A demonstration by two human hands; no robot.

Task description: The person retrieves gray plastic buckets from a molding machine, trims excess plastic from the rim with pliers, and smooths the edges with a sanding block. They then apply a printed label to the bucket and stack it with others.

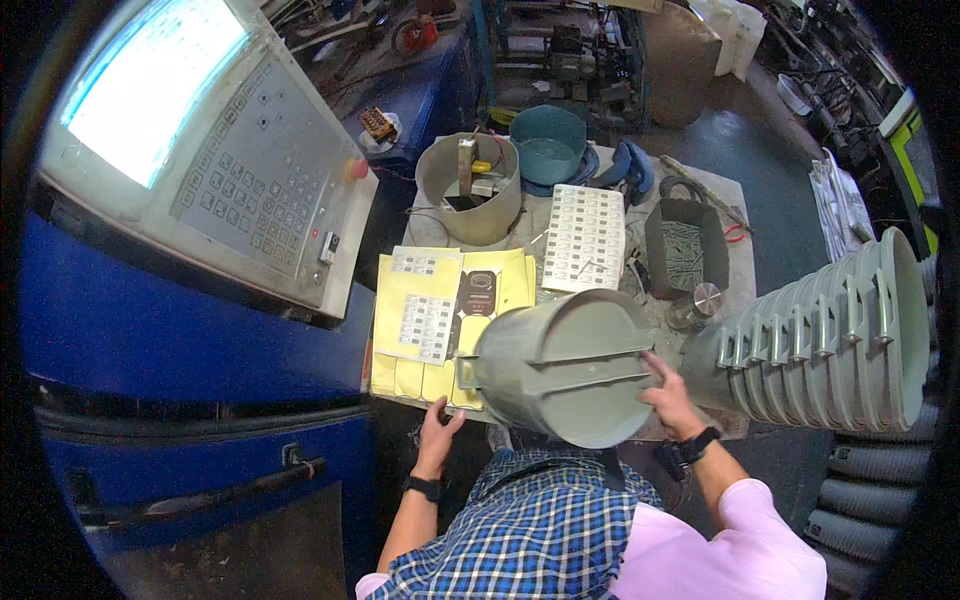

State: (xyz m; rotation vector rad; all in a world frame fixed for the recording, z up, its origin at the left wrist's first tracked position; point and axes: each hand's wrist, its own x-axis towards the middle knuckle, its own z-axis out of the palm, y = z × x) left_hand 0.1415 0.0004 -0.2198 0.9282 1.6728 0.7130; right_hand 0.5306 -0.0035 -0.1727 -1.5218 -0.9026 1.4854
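Note:
A grey-green plastic bucket [510, 375] is tilted over at the table's front edge, its ridged round end [590, 350] turned up toward me. My right hand [676, 402] is on the right edge of that end, index finger stretched along it and the other fingers bent at the rim. Thumb and fingers apart, my left hand [436, 430] is just below the bucket's left side lug [468, 372], by the front edge of the yellow label sheets [410, 377]. Nothing shows in it. White sticker sheets [426, 330] lie over the yellow ones.
Nested buckets [810, 345] lie in a row at right. Behind stand a beige tub with tools [440, 185], a teal tub [547, 150], a sticker sheet [585, 235], a bin of metal pieces [685, 245] and a glass jar [693, 310]. A machine control panel [260, 170] borders the left.

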